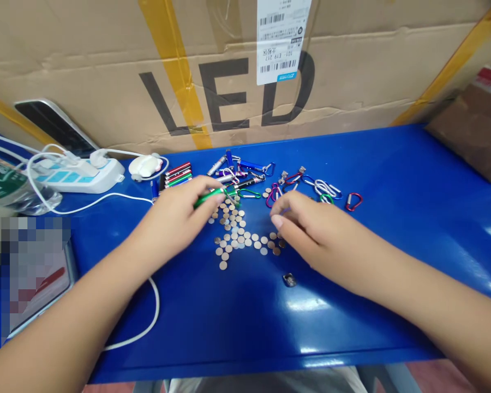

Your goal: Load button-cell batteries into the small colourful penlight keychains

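Observation:
My left hand (186, 210) is closed around a small green penlight (210, 197), with a clip at its right end. Below that hand, many small round discs (241, 239) like button cells lie scattered on the blue table (213, 327). My right hand (306, 224) hovers at the right end of the discs, thumb and fingers curled together; anything between its fingertips is hidden. Behind the hands is a loose pile of penlights (251, 166) with clips. Coloured carabiners (327, 188) lie beyond my right hand. A small dark shiny piece (289, 280) sits nearer me.
A row of penlights (178, 173) lies behind my left hand. At left are a white power strip (85, 177), cables, a white mouse-like object (145, 165) and a device with its screen blurred (41, 289). A large cardboard box (229, 49) stands along the back.

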`<state>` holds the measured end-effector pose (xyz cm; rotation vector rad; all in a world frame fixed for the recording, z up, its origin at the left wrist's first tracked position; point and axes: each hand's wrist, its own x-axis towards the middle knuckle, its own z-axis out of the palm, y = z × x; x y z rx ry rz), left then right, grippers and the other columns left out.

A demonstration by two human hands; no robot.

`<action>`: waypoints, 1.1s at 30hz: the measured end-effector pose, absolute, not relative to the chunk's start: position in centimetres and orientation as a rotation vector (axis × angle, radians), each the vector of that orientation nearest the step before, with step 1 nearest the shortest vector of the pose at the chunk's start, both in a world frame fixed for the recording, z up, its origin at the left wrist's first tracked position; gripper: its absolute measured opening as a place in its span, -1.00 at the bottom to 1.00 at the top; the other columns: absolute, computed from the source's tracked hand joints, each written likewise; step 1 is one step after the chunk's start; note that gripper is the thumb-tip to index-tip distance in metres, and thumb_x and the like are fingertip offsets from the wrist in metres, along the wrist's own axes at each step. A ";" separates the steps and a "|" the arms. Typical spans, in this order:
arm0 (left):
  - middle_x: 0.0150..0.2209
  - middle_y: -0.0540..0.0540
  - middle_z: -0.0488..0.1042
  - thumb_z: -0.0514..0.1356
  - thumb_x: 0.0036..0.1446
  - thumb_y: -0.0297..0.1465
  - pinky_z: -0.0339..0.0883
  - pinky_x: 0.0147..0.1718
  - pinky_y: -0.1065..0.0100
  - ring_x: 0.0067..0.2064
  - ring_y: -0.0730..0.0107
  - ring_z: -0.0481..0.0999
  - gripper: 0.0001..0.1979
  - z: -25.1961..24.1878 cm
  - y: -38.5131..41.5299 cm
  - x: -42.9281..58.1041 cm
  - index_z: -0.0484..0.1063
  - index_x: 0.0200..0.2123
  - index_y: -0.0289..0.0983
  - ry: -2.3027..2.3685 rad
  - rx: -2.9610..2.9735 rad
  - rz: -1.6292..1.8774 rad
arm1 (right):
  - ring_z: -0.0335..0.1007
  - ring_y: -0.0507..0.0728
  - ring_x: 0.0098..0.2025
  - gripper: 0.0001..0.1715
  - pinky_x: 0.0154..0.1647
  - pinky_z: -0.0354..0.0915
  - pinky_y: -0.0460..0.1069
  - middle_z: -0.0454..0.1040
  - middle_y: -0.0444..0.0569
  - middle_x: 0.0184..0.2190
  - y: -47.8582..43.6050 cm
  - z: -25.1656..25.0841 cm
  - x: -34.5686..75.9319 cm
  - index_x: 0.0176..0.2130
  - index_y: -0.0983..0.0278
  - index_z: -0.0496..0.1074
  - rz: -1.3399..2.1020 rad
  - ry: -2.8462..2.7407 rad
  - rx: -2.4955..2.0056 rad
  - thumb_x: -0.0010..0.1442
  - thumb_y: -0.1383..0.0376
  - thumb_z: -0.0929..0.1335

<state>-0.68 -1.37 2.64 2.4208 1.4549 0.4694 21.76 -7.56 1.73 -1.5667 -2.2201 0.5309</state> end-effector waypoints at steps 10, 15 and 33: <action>0.08 -0.25 0.41 -0.06 0.21 -0.42 0.19 0.15 0.10 0.12 0.12 0.37 -0.56 1.3 2.3 -3.1 0.31 0.12 -0.36 1.661 2.564 0.484 | 0.34 0.05 -0.51 -0.76 -0.48 0.15 -0.06 0.48 -0.10 -0.50 -7.4 3.2 23.1 -0.31 0.24 0.41 0.317 -2.231 -1.500 0.28 0.24 0.21; -0.10 -0.16 0.49 0.04 0.14 -0.35 0.25 0.11 0.09 0.02 0.11 0.41 -0.72 3.1 1.9 -4.6 0.50 -0.16 -0.20 1.545 2.708 0.418 | 0.35 0.06 -0.50 -0.75 -0.48 0.16 -0.06 0.48 -0.10 -0.49 -7.4 3.4 23.6 -0.34 0.23 0.43 0.298 -2.306 -1.494 0.27 0.21 0.23; -0.27 -0.08 0.52 0.09 0.15 -0.33 0.35 -0.29 0.34 -0.27 0.29 0.49 -0.81 3.7 -1.4 -5.4 0.50 -0.26 -0.18 1.197 2.723 -0.045 | 0.44 0.13 -0.34 -0.96 -0.29 0.28 0.02 0.51 -0.05 -0.41 -8.1 1.7 25.2 -0.33 0.20 0.47 0.216 -2.601 -1.334 0.14 0.29 0.39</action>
